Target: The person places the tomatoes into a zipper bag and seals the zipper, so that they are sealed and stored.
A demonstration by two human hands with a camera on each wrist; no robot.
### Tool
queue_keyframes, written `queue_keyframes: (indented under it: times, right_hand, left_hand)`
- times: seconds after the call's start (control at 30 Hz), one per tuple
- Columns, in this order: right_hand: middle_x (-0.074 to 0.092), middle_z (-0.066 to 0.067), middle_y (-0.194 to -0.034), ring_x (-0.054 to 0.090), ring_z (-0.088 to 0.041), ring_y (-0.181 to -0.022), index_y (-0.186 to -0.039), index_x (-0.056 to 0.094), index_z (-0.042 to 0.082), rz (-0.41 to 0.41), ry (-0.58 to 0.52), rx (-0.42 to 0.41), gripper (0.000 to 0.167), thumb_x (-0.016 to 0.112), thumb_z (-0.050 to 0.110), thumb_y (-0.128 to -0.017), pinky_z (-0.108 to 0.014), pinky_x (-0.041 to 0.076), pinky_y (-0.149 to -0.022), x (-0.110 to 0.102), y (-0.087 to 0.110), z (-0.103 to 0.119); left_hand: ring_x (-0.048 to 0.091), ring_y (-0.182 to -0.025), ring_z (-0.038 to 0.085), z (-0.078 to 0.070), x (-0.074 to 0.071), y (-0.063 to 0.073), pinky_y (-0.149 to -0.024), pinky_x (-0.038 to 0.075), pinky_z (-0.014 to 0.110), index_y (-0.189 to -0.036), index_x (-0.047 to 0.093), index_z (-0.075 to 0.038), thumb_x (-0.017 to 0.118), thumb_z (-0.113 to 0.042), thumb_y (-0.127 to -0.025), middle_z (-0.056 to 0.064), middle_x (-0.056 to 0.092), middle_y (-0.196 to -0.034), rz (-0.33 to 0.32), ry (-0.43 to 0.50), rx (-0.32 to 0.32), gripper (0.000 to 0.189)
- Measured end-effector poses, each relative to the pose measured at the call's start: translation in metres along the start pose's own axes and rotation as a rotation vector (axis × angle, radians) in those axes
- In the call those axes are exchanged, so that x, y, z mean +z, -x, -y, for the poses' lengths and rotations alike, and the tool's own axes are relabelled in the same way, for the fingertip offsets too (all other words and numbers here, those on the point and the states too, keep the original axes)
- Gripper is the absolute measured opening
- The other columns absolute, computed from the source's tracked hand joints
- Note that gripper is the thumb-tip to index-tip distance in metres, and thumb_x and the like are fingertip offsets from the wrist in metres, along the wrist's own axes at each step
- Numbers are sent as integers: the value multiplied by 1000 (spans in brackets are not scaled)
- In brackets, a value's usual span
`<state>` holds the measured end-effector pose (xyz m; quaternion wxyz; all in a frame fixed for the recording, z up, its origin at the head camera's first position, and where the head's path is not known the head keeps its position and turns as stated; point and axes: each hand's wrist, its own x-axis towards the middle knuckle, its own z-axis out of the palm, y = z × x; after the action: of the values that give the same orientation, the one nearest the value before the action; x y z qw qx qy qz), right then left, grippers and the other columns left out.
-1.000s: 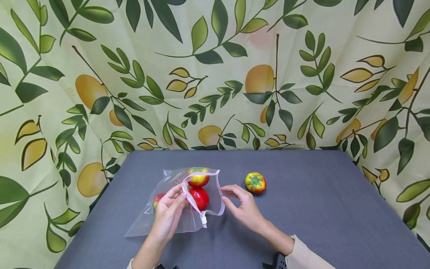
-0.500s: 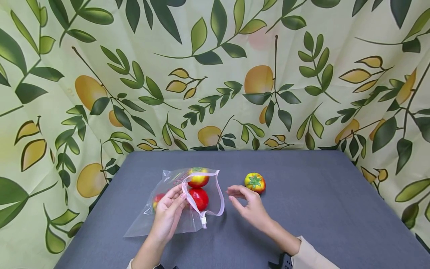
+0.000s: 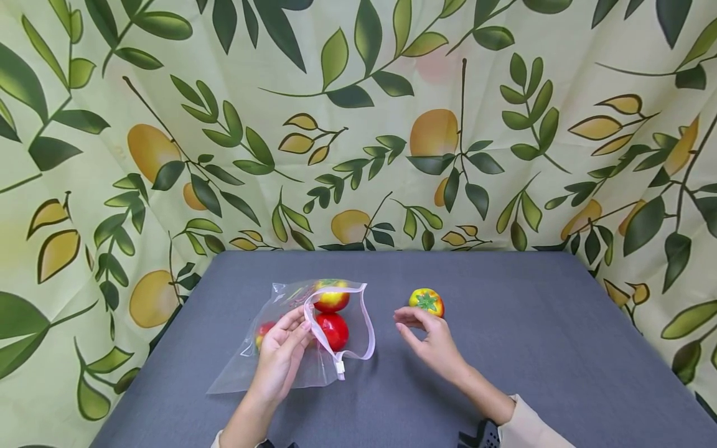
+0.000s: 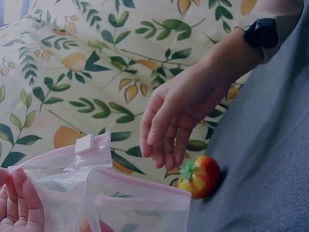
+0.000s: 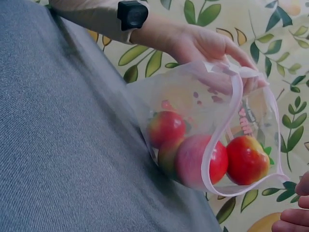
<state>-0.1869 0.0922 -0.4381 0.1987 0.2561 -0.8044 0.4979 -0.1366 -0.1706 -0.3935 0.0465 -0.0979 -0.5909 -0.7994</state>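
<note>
Clear, thin plastic makes up the zip bag (image 3: 291, 339), which lies on the grey tablecloth (image 3: 504, 373) with its pink-edged mouth gaping toward the loose tomato (image 3: 427, 302). The left hand (image 3: 282, 354) pinches the near lip of that mouth, fingers curled on the film and holding it up. Inside the bag sit three red fruits (image 5: 203, 157), bunched just behind the opening. The right hand (image 3: 428, 339) hovers just beside the tomato on its bag side, fingers loosely spread and bent, holding nothing; its fingertips (image 4: 164, 157) hang close above the tomato but are not touching. The tomato looks smooth, round and light, likely to roll if nudged, so a grasp from above, with fingers round its sides, should suit. The bag is limp and slippery; its stiffer zip edge gives the better hold.
</note>
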Motion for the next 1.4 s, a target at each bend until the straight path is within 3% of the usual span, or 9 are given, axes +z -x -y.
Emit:
queue_keyframes:
  times: [0.4, 0.67, 0.8, 0.97, 1.2, 1.4]
  right_hand:
    - [74, -13, -90, 68, -3, -83, -99, 67, -3, -53, 17, -29, 22, 71, -7, -78, -34, 60, -73, -6, 1, -8]
    - [72, -15, -89, 65, 4, -81, -95, 68, -1, -119, 13, -3, 25, 73, -11, -73, -14, 55, -73, -12, -2, -12]
    - [71, -16, -89, 65, 3, -80, -94, 67, -2, -132, 23, 6, 23, 74, -9, -73, -15, 55, -71, -15, -3, -14]
    - [70, -15, -92, 69, -9, -82, -96, 67, -3, -146, 42, 25, 22, 75, -4, -75, -17, 57, -75, -19, -5, -15]
    - [69, -18, -92, 62, 8, -88, -95, 66, -5, -198, 34, -2, 26, 77, -9, -71, -11, 54, -78, -21, -5, -22]
    - [69, -16, -93, 67, -2, -86, -97, 67, -3, -225, 93, 30, 31, 80, -6, -69, -11, 54, -75, -22, -4, -30]
  left_hand:
    - [63, -99, 6, 0, 0, 0, -88, 54, 17, -115, 60, -19, 46, -2, -97, -11, 65, -110, 3, 14, 6, 28]
    - [63, -98, 6, 0, 0, 0, -87, 54, 17, -117, 59, -18, 46, -3, -97, -11, 65, -110, 8, 18, 7, 28]
    - [63, -97, 5, 0, 0, 0, -87, 54, 17, -116, 60, -19, 45, -2, -98, -11, 65, -109, 14, 22, 11, 29]
    - [63, -97, 5, 1, 0, -1, -86, 54, 16, -116, 60, -18, 46, -2, -97, -11, 65, -109, 20, 28, 18, 29]
    - [62, -98, 5, 1, 0, -1, -88, 53, 16, -116, 60, -21, 46, -2, -97, -12, 65, -109, 18, 18, 9, 29]
    - [62, -100, 7, 1, 0, 0, -89, 54, 16, -118, 58, -19, 46, -4, -98, -11, 64, -110, 11, -2, -4, 28]
